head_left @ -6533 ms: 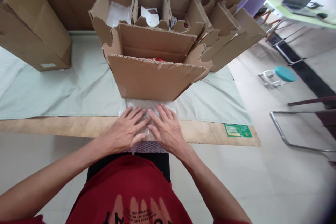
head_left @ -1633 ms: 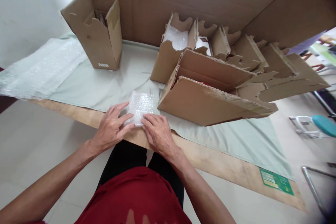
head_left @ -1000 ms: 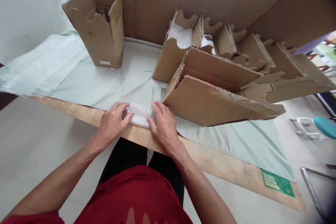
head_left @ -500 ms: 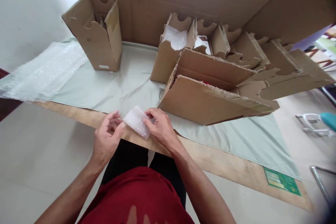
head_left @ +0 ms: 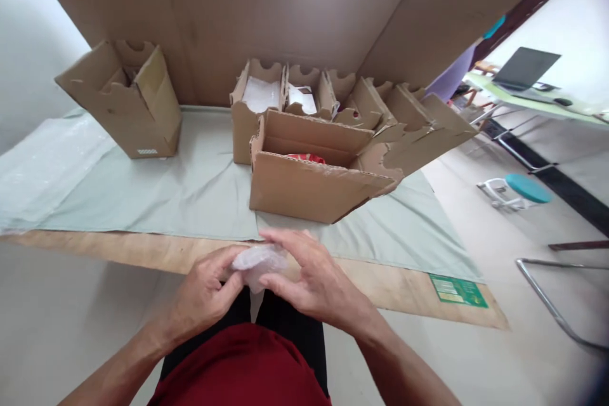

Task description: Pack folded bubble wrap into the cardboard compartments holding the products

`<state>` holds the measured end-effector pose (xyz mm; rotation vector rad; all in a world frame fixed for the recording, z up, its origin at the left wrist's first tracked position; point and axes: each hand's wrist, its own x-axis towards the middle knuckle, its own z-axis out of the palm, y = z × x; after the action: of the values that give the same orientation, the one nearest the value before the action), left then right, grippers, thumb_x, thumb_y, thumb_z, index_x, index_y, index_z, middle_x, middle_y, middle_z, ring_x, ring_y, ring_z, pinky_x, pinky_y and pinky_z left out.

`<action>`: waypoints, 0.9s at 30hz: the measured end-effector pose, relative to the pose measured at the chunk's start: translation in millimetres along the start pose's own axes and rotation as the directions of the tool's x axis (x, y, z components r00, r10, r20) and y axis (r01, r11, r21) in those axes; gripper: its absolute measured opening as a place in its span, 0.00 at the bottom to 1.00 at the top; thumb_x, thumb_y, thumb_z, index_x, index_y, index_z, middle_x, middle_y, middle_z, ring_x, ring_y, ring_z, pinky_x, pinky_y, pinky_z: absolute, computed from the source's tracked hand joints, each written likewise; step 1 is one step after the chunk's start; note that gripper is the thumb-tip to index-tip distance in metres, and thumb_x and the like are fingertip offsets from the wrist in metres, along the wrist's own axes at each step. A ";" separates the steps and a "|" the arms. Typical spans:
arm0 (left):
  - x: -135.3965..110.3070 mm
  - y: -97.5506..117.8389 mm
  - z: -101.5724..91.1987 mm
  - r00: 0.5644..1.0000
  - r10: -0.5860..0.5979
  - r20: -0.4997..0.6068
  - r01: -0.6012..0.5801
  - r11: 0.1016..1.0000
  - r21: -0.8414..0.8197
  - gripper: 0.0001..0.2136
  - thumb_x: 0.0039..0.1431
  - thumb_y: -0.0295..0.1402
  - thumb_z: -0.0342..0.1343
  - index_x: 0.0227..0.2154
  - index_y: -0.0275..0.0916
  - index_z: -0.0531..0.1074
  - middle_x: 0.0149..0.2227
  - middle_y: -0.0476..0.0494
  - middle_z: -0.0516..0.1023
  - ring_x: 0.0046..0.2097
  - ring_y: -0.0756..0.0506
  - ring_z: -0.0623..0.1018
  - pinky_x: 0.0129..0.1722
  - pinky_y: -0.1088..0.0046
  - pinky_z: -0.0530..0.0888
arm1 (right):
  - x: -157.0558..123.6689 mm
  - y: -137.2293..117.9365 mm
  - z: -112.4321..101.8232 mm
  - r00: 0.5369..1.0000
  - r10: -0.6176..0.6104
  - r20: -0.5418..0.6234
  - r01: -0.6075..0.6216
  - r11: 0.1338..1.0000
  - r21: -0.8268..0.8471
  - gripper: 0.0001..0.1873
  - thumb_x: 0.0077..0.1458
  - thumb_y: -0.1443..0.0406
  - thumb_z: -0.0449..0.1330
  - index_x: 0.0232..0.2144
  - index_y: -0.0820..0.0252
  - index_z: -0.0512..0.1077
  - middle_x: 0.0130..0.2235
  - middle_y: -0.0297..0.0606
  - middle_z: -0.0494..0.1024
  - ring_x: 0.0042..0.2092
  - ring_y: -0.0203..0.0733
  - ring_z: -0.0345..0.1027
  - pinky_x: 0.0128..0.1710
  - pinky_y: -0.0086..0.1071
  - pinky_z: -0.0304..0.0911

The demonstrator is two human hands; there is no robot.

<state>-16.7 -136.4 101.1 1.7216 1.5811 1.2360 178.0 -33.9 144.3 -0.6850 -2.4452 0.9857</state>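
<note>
A small, clear bubble wrap pouch (head_left: 259, 264) is held between my two hands, just over the front edge of the table. My left hand (head_left: 209, 284) pinches its left end between thumb and fingers. Around the right end curves my right hand (head_left: 309, 276), its thumb on the near side and its fingers along the top. The pouch looks bent, with its upper edge facing me; whatever it may contain cannot be made out. Just beyond the hands stands a long, open cardboard box (head_left: 309, 187) with something red inside.
Several narrow cardboard bins (head_left: 257, 111) line the back, one with bubble wrap pieces. A taller carton (head_left: 143, 117) stands left, beside flat bubble wrap sheets (head_left: 47, 165). A cardboard panel (head_left: 266, 13) rises behind. To the right are a stool (head_left: 526, 189) and a laptop (head_left: 528, 73).
My left hand, apart from the pouch before, now grips it. The pouch has turned and come off the table edge towards me. My view has swung right.
</note>
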 end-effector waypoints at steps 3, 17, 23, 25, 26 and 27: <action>18.9 17.8 -3.3 0.981 0.195 0.016 -0.195 0.977 0.084 0.11 0.66 0.27 0.55 0.49 0.42 0.76 0.43 0.45 0.85 0.44 0.46 0.84 0.45 0.73 0.80 | -1.3 -5.9 -30.3 0.995 -0.092 -0.043 0.084 0.985 -0.148 0.08 0.63 0.72 0.58 0.39 0.56 0.75 0.38 0.33 0.83 0.40 0.42 0.75 0.44 0.39 0.65; 135.7 23.5 3.6 0.784 0.608 -0.123 -0.409 0.657 0.633 0.07 0.64 0.23 0.57 0.42 0.38 0.75 0.41 0.41 0.83 0.48 0.39 0.82 0.62 0.47 0.70 | 60.0 22.2 -181.1 0.743 -0.141 -0.654 -0.365 0.733 -0.574 0.07 0.54 0.60 0.62 0.28 0.53 0.68 0.27 0.33 0.72 0.26 0.40 0.60 0.28 0.34 0.53; 115.6 14.1 5.8 0.797 0.598 -0.090 -0.441 0.677 0.589 0.11 0.63 0.20 0.58 0.44 0.41 0.74 0.41 0.45 0.82 0.41 0.44 0.81 0.63 0.47 0.68 | 81.1 18.4 -162.6 0.869 0.232 -0.436 -0.494 0.430 -0.756 0.09 0.55 0.61 0.59 0.25 0.55 0.65 0.23 0.35 0.70 0.26 0.43 0.62 0.28 0.34 0.43; 116.6 12.9 5.4 0.803 0.588 -0.092 -0.437 0.687 0.580 0.10 0.63 0.21 0.58 0.44 0.41 0.74 0.40 0.45 0.81 0.41 0.44 0.80 0.63 0.47 0.67 | 80.0 6.8 -160.5 0.862 0.305 -0.404 -0.499 0.375 -0.782 0.09 0.56 0.61 0.59 0.25 0.55 0.65 0.21 0.34 0.68 0.25 0.41 0.60 0.27 0.33 0.42; 117.8 12.5 5.3 0.807 0.583 -0.092 -0.435 0.694 0.574 0.10 0.63 0.21 0.58 0.44 0.41 0.74 0.40 0.45 0.81 0.41 0.44 0.80 0.63 0.47 0.68 | 78.1 1.1 -161.2 0.857 0.339 -0.388 -0.497 0.346 -0.796 0.10 0.56 0.61 0.59 0.25 0.55 0.65 0.21 0.33 0.67 0.24 0.41 0.59 0.27 0.33 0.42; 118.8 12.1 5.3 0.811 0.577 -0.093 -0.434 0.700 0.567 0.10 0.63 0.21 0.58 0.44 0.42 0.74 0.40 0.46 0.81 0.42 0.44 0.80 0.63 0.47 0.68 | 75.7 -4.0 -162.7 0.852 0.373 -0.368 -0.490 0.319 -0.811 0.10 0.56 0.61 0.59 0.25 0.55 0.64 0.20 0.33 0.66 0.24 0.41 0.58 0.27 0.33 0.42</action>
<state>-15.8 -24.4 142.7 2.5831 1.7714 1.4223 204.4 92.0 269.5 -1.7667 -2.5777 -0.4026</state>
